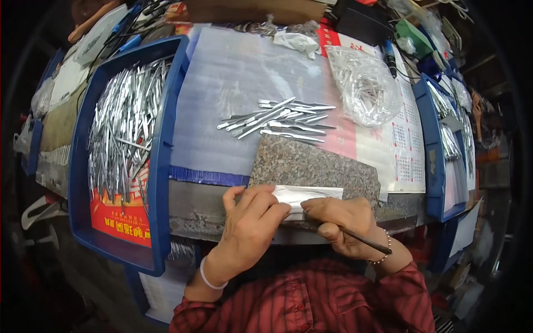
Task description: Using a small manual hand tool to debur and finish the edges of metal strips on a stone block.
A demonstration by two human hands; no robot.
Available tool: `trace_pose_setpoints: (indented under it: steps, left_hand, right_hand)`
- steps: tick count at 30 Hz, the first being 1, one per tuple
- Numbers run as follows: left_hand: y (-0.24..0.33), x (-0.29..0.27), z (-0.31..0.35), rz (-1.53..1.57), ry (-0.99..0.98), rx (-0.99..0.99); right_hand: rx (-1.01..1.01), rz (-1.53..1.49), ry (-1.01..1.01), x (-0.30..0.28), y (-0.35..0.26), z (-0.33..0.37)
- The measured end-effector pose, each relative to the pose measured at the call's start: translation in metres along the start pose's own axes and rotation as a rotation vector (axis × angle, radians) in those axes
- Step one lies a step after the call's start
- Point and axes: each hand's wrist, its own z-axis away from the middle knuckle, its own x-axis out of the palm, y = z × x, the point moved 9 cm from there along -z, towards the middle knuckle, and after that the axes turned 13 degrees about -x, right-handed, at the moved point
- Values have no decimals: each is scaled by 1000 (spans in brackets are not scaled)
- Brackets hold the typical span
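Observation:
A shiny silver-white sheet [319, 192] lies on the near part of a speckled granite slab [311, 161]. My left hand [247, 225] bends its fingers over the sheet's left end, thumb and forefinger pressed together there. My right hand [344, 219] is closed round a thin dark stick-like tool [363, 238]. Its fingertips rest at the sheet's near edge, and the tool's rear end sticks out toward my right wrist. The tool's tip is hidden by my fingers. Just beyond the slab lies a loose pile of slim silver metal pieces [283, 119].
At the left, a blue tray [161, 166] holds many similar metal pieces. A clear plastic bag [369, 89] lies beyond the slab on the right. Another blue tray [433, 161] with metal pieces stands at the far right. Translucent sheeting [222, 150] covers the bench.

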Motion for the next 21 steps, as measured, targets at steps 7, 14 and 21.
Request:
trace_pose_setpoints:
  steps: [7, 14, 21]
  left_hand:
    - [-17, -13, 2, -10, 22, -31]
    - [-17, -13, 1, 24, -11, -38]
    - [-17, -13, 4, 55, 0, -6]
  right_hand:
    - [-87, -53, 100, -18, -24, -13]
    - [-24, 26, 38, 17, -10, -39]
    - [-35, 68, 37, 23, -18, -40]
